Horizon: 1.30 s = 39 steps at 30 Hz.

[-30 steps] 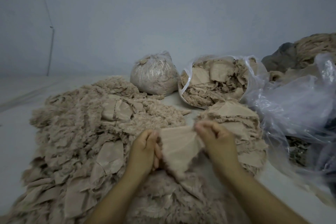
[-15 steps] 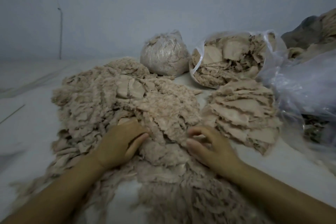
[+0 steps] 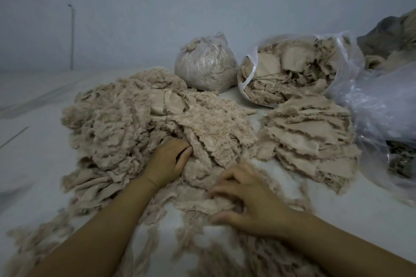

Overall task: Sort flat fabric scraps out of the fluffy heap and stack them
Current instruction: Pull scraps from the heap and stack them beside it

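Observation:
A big fluffy beige heap [image 3: 135, 119] covers the left and middle of the white surface. The stack of flat scraps [image 3: 310, 139] lies to its right. My left hand [image 3: 168, 162] is pushed into the heap's near side, with thumb and fingers closing on a fold of fluffy fabric [image 3: 202, 141]; the fingertips are hidden. At the heap's near edge, my right hand [image 3: 247, 200] curls over a flat scrap [image 3: 202, 206], which sits between thumb and fingers.
A tied clear bag of fluff [image 3: 204, 67] and an open bag of scraps [image 3: 292, 74] stand behind the heap. A large crumpled plastic bag [image 3: 382, 108] borders the stack on the right. Dark fabric [image 3: 387, 36] lies at the far right. Loose fluff trails toward me.
A second ago both hands held a flat scrap up. Both then dropped onto the heap; now the left digs into the fluff and the right has drawn back onto a scrap at the near edge.

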Each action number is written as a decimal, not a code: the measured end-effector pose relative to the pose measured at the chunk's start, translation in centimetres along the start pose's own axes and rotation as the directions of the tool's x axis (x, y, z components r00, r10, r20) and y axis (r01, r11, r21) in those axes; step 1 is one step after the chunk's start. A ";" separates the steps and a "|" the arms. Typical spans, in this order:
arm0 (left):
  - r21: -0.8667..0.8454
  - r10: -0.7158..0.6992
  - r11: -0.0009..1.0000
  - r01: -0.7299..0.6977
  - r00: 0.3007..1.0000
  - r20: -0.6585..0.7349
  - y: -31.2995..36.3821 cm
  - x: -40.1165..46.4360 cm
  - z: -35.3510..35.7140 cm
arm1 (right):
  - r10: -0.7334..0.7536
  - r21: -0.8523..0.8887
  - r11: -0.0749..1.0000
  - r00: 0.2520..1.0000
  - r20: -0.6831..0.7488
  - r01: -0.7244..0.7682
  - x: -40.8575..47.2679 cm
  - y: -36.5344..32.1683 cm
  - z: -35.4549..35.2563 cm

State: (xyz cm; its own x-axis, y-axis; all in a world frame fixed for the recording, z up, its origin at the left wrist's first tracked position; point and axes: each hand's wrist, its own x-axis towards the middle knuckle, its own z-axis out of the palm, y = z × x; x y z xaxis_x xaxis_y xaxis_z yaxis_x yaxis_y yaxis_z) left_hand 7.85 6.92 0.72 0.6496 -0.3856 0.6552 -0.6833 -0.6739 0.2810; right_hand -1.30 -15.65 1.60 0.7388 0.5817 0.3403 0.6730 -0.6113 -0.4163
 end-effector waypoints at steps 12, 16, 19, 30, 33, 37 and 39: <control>-0.247 -0.104 0.919 0.308 0.793 0.600 5.5 0.3 -1.3 | 0.672 0.903 0.403 0.718 -0.181 -0.150 1.3 1.4 -1.2; -0.320 -0.198 0.871 0.372 0.864 0.463 5.5 0.6 -1.6 | 0.689 0.936 0.322 0.714 -0.126 -0.146 0.6 2.1 -2.5; -0.223 -0.106 0.945 0.238 0.870 0.482 5.5 0.8 -2.3 | 0.592 0.809 0.491 0.805 -0.038 -0.323 0.0 2.5 -3.8; 0.385 -0.383 0.917 0.108 0.512 0.769 4.5 1.5 -4.5 | 0.535 -0.065 0.837 0.838 -0.113 -0.543 -0.6 3.3 -4.2; 0.367 -0.271 0.930 0.022 0.715 0.645 6.1 1.6 -4.1 | 0.436 0.068 0.900 0.887 -0.153 -0.431 -1.0 1.9 -5.1; 0.003 0.020 1.000 -0.026 0.838 0.546 8.9 0.2 -2.6 | 0.427 -0.190 0.901 0.873 0.238 -0.389 -2.3 0.5 -4.8; -0.097 0.071 0.995 -0.011 0.764 0.641 10.3 -0.8 -1.0 | 0.395 -0.080 0.919 0.900 0.184 -0.387 -2.9 0.9 -4.6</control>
State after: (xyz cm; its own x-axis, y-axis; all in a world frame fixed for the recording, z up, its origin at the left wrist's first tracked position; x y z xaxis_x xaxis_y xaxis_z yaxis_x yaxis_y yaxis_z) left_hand -0.07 0.94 3.77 0.6619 -0.7462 0.0713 -0.7193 -0.6055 0.3406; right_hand -2.68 -20.33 4.14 0.9246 0.3807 -0.0128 0.3354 -0.8295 -0.4466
